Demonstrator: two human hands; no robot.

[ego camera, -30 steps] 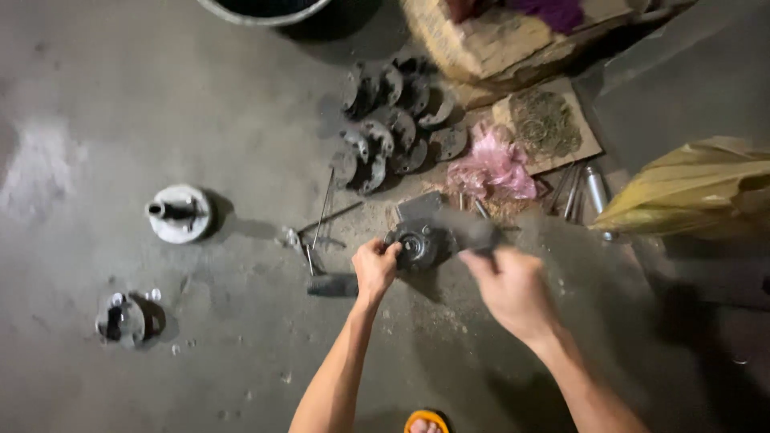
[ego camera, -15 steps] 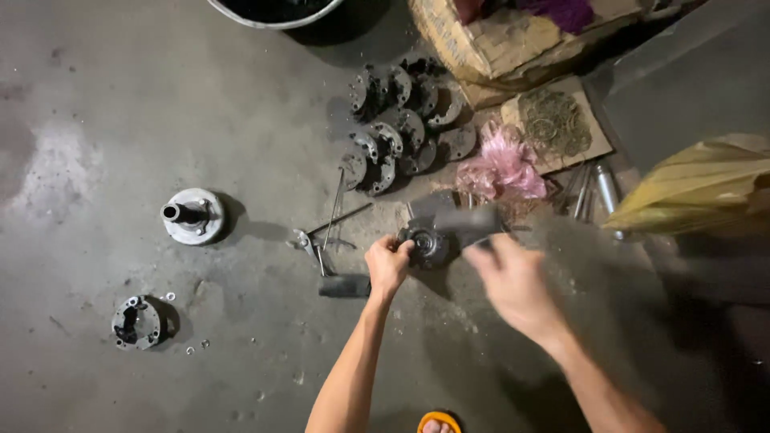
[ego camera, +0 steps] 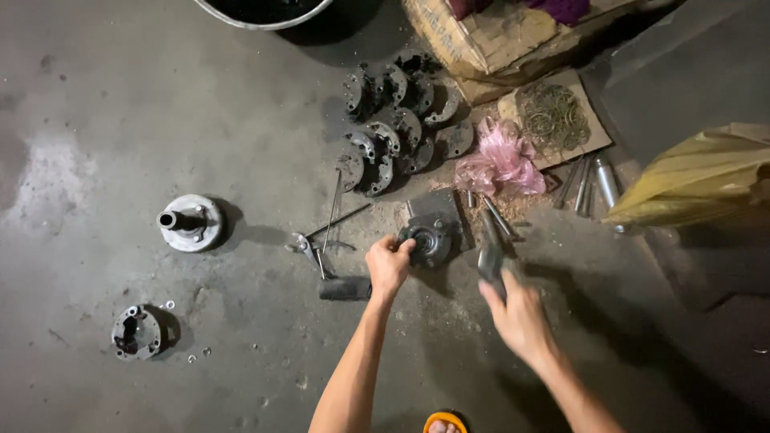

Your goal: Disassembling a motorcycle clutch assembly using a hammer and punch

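Gripping the near-left rim of a round metal hub (ego camera: pixel 429 240), the left hand (ego camera: pixel 388 265) was curled shut on that part, which sat on the concrete floor (ego camera: pixel 241 120) at the near edge of a dark flat plate (ego camera: pixel 437 208). To the right of the hub, the right hand (ego camera: pixel 520 319) was closed around the handle of a hammer (ego camera: pixel 490 261), whose blurred grey head stood just right of the hub and apart from it. Just left of the left hand lay a short dark cylinder (ego camera: pixel 345 288), with thin rods and a small clamp-like tool (ego camera: pixel 309 248) close beyond it. The widest open floor lay to the left and near side, broken only by a flanged shaft part (ego camera: pixel 189 223) well to the left and a smaller round housing (ego camera: pixel 137 331) nearer, with loose washers beside it. The far side was crowded: a heap of dark round plates (ego camera: pixel 393 120) lay beyond the hub, a pink plastic bag (ego camera: pixel 501 164) to its right, then a cardboard sheet carrying metal rings (ego camera: pixel 553 116) and some steel pins (ego camera: pixel 601 184). A basin rim (ego camera: pixel 265 18) and a cardboard box (ego camera: pixel 489 40) closed the far edge, and a yellow sack (ego camera: pixel 698 180) bounded the right. At the near edge, a toe in an orange sandal (ego camera: pixel 443 422) showed between the forearms.
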